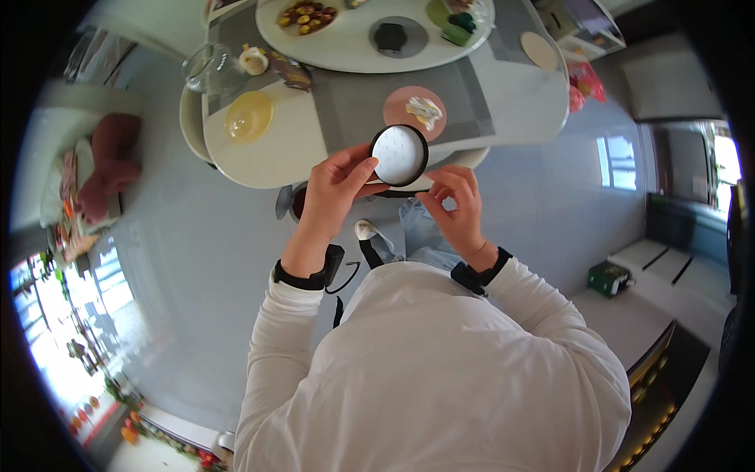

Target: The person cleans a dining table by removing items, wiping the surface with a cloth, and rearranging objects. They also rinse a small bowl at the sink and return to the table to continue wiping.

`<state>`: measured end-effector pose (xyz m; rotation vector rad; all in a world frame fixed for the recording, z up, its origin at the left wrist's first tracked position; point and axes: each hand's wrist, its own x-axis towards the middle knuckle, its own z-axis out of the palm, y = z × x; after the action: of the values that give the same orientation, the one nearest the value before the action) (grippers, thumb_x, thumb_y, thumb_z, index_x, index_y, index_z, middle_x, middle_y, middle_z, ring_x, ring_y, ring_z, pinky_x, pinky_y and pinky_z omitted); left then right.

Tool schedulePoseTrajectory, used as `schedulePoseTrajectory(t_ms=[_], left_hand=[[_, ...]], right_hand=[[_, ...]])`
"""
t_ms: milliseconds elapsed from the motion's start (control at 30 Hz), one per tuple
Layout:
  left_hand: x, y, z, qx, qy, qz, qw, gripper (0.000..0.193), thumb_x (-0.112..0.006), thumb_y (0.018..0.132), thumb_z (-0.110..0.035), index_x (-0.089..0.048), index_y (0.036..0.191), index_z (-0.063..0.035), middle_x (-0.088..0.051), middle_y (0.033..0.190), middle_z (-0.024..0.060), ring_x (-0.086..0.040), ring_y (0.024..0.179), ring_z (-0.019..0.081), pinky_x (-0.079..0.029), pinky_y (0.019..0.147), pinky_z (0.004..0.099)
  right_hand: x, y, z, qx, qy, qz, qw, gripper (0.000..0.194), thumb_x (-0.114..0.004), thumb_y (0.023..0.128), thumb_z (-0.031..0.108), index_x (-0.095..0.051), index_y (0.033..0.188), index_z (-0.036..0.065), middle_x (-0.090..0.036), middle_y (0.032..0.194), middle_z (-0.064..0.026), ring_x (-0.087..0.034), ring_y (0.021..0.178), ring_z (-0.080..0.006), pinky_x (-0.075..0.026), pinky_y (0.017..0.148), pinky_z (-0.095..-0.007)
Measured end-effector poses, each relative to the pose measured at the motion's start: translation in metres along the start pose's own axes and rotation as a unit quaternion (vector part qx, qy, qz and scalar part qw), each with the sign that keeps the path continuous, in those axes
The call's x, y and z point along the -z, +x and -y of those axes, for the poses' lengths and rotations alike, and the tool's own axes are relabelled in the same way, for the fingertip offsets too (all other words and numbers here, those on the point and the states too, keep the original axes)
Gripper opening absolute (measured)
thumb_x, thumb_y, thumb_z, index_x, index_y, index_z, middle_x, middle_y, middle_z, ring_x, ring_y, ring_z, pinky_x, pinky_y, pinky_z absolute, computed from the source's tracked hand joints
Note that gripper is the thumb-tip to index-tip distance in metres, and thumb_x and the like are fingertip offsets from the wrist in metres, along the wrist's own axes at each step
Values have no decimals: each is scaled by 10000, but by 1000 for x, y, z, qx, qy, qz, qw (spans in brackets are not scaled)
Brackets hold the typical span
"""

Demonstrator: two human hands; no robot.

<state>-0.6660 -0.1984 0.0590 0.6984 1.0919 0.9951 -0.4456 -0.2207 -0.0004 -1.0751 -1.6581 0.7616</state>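
Note:
My left hand [337,184] grips a round disc [400,154] with a black rim and a white face bearing small marks. The thumb presses on the face, and the fingers pass behind the rim. Just right of the disc is my right hand [457,203], its thumb and fingers curled with a gap between the tips. I see nothing held there. Beyond the disc, a pink round mat [396,112] lies on the white table [519,109]. A crumpled white and yellow wrapper [426,112] rests on that mat.
A raised oval tray [342,50] bears a bowl of brownish fruit [307,16] and a dark grey round mat [414,36]. At the table's left are a glass pitcher [215,69] and a yellow bowl [250,117]. Chair seats [466,158] tuck beneath the near edge.

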Motion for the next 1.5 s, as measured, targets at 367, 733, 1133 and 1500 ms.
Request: schedulePoseTrajectory(t_ms=[367,733,1133,1500], left_hand=[[-75,-11,32,16,82,111,990,354,-640,989,-114,-599,1290,67,-704,1114,129,-711,973,192,-623,849,332],[-253,-9,122,78,181,211,957,322,-571,1010,-77,-575,1284,92,-688,1104,126,-693,965,174,-635,846,339],[-486,39,207,152,223,331,904,356,-539,1033,-160,-538,1302,73,-674,1108,139,-722,941,215,-626,856,360],[-647,179,260,221,225,438,842,362,-548,1027,-160,-534,1302,76,-675,1116,146,-726,949,226,-627,857,374]], right_hand=[[68,-59,10,-336,315,-85,884,518,-690,962,143,-466,1421,56,-600,1192,-63,-570,820,-70,-493,666,-238],[224,-118,-24,-402,245,-97,877,574,-803,856,204,-537,1326,10,-645,1178,-93,-607,1063,-169,-500,897,-298],[441,-194,-82,-439,254,-192,840,473,-772,888,288,-592,1239,25,-665,1096,-77,-614,944,-147,-495,758,-284],[572,-150,-201,-465,275,-437,719,581,-808,822,321,-567,1227,-19,-653,1127,-140,-612,1093,-202,-511,904,-351]])
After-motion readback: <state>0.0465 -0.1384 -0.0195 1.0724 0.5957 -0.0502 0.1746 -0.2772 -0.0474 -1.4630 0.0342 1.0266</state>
